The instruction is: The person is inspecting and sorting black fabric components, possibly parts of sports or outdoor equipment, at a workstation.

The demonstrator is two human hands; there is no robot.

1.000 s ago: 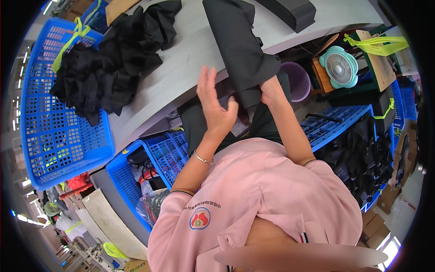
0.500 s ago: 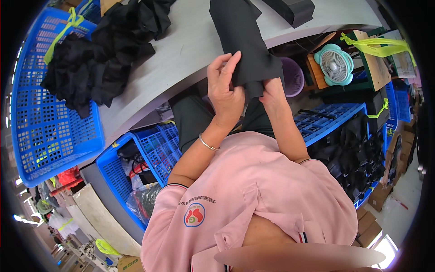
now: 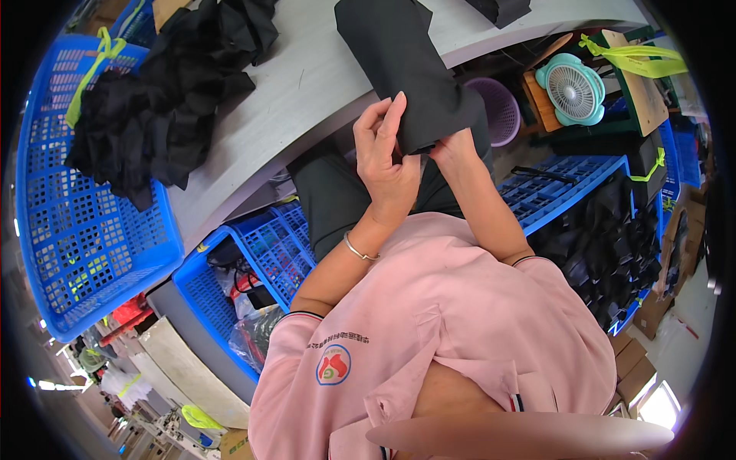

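Note:
A long piece of black fabric, folded into a flat tube-like shape, reaches from the worktable over its front edge toward me. Its near end lies between my two hands. My left hand pinches the left corner of that end, with the index and middle fingers pointing up along the cloth's side. At the right corner, my right hand grips the fabric, its fingertips hidden under the cloth. A heap of crumpled black fabric spreads from the table's left part into a blue basket.
The grey worktable curves across the top. More folded black cloth lies at its far edge. A purple bin and a turquoise fan stand to the right. Blue crates flank me; the right one holds black pieces.
The narrow flap that hung from the fabric's near end no longer shows; that end looks straighter. My right hand has shifted inward toward my left. The whole view has tilted slightly.

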